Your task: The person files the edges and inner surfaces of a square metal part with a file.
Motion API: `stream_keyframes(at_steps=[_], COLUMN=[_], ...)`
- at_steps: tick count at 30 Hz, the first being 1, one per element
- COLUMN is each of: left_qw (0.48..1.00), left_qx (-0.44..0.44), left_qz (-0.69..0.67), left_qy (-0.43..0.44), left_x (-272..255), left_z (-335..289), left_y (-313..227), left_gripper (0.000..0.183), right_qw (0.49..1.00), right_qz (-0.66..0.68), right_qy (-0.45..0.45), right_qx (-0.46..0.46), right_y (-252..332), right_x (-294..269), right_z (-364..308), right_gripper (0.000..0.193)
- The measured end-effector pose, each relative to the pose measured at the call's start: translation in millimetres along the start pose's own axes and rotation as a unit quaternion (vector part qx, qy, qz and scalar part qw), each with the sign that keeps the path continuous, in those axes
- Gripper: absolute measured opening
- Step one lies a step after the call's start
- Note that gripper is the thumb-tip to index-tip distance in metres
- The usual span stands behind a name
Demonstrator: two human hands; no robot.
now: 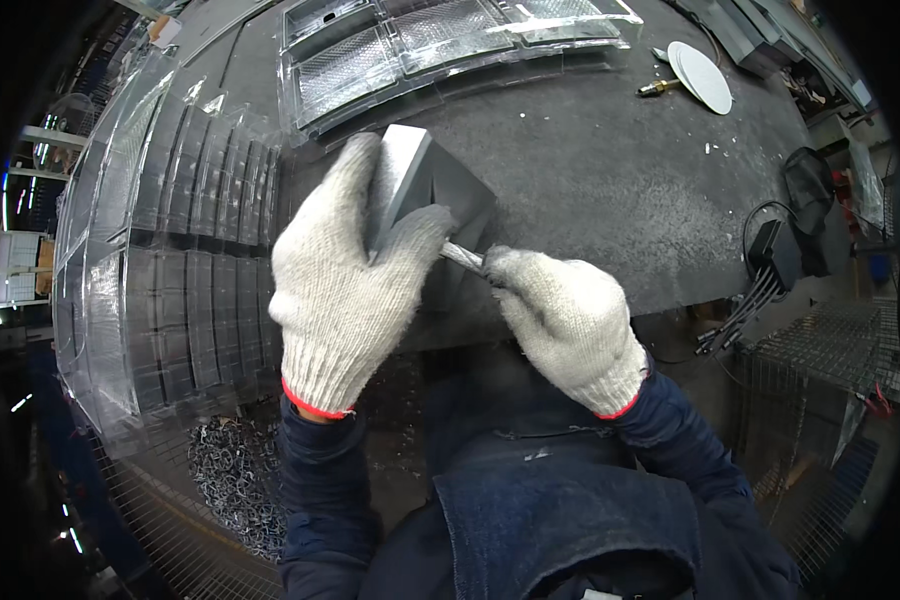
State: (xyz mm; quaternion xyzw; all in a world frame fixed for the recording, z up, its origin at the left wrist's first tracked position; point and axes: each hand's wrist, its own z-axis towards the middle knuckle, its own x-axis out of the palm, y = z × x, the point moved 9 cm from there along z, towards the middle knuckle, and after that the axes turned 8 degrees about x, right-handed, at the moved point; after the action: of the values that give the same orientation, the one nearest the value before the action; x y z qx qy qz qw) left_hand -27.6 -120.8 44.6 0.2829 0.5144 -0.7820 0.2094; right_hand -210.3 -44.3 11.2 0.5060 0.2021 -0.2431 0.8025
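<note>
My left hand [335,265], in a white knit glove with a red cuff edge, is closed on a grey angular part [462,190] with a bright flat face. Its thumb lies over the near side of the part, which is tilted above the table's front edge. My right hand [570,325], gloved the same way, grips a slim silvery rod-shaped tool [462,257]. The tool's far end meets the part beside my left thumb. Gloved fingers cover its handle, so I cannot tell its exact kind.
A clear plastic tray [450,68] with compartments lies at the table's far side. Stacked clear trays [185,290] stand at left, above a heap of small metal pieces [238,480]. A white disc [700,78] and dark cables [750,310] are at right.
</note>
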Motion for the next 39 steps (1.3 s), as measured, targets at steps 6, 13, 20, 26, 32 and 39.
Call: stream_keyframes(at_steps=[6,13,20,26,32,39], left_qw=[0.995,0.948,0.958,0.989,0.995,0.995], left_qx=[0.068,0.112,-0.066,0.088,0.022,-0.031], left_qz=[-0.026,-0.122,-0.188,-0.057,0.034,-0.023], left_qy=[-0.072,-0.273,-0.207,-0.106,0.087,0.089], left_x=[-11.8,-9.0,29.2,-32.3,-3.1,1.8], left_z=[-5.7,-50.0,-97.1,-21.4,20.7,33.0], left_y=[6.9,26.2,64.9,5.3,-6.0,10.4], left_gripper=[0.064,0.069,0.086,0.068,0.058,0.060], right_qw=[1.000,1.000,0.999,0.994,0.978,0.997], right_qz=[0.012,-0.001,-0.013,-0.065,-0.161,-0.020], right_qy=[0.010,0.015,0.032,0.061,0.105,0.080], right_qx=[-0.010,0.007,0.004,-0.067,-0.080,0.011], right_y=[-0.5,-10.9,-7.1,29.6,20.4,11.0], right_x=[5.5,7.4,12.3,9.6,49.2,44.6], right_z=[-6.7,-11.3,-5.9,4.5,30.9,25.1], right_gripper=[0.036,0.036,0.043,0.042,0.014,0.016])
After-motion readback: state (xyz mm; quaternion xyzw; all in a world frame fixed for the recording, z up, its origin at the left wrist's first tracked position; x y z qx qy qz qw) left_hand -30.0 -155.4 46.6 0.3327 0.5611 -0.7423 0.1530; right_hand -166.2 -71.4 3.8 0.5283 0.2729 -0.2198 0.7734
